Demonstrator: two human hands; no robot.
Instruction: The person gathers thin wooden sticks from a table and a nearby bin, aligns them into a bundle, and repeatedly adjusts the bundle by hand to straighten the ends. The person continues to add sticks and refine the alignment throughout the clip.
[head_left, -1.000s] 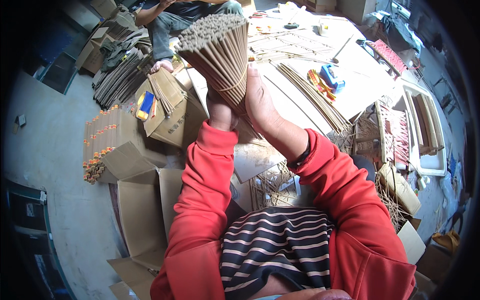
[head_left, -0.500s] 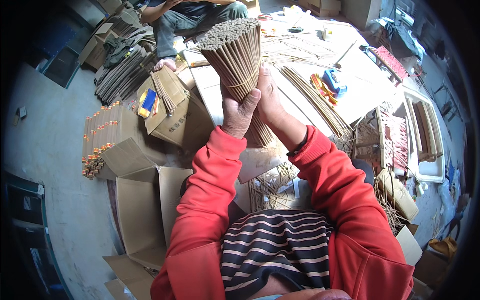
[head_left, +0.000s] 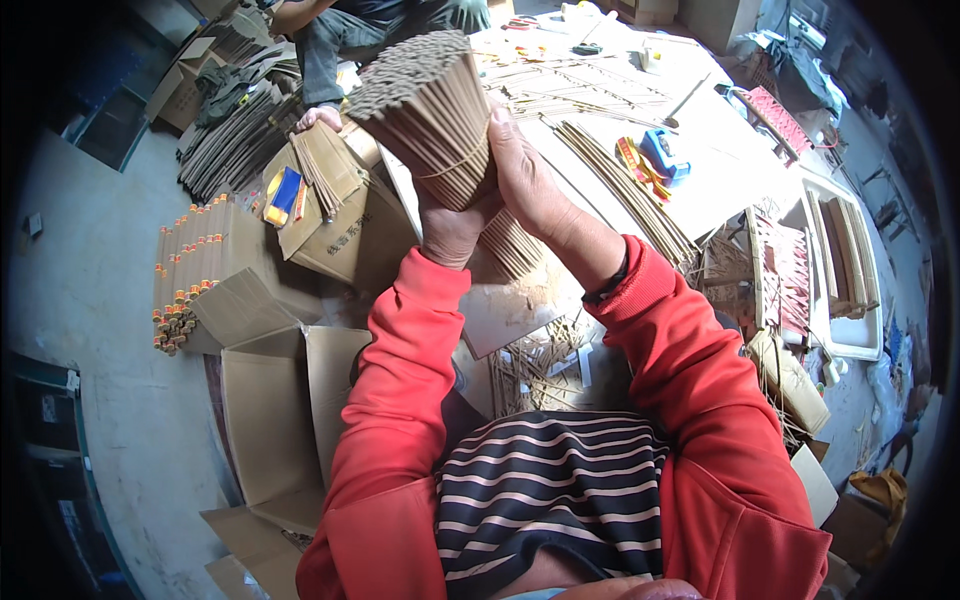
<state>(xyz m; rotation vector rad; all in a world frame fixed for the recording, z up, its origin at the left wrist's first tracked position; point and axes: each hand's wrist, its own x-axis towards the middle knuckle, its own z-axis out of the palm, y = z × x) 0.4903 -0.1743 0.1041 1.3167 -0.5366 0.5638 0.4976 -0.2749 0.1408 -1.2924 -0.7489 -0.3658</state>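
A thick bundle of brown incense sticks (head_left: 430,120) rises in front of me, tilted to the left, with a thin band round its middle. Beneath the band my left hand (head_left: 455,225) is wrapped round the bundle, most of its fingers hidden behind the sticks. Against the bundle's right side presses my right hand (head_left: 530,180), thumb upward and fingertips out of sight behind it. The lower stick ends show between my wrists, over the near edge of the white table (head_left: 720,190).
On the table lie loose sticks (head_left: 630,190) and a blue tape dispenser (head_left: 664,155). An open cardboard box (head_left: 265,420) stands left, near stacked labelled bundles (head_left: 190,265). A white tub (head_left: 858,340) is at right. Another person's leg (head_left: 325,65) shows at the far left.
The bundle has moved left and tipped further that way, its top end turning more toward me. Both hands have gone with it, the left dropping lower behind the sticks.
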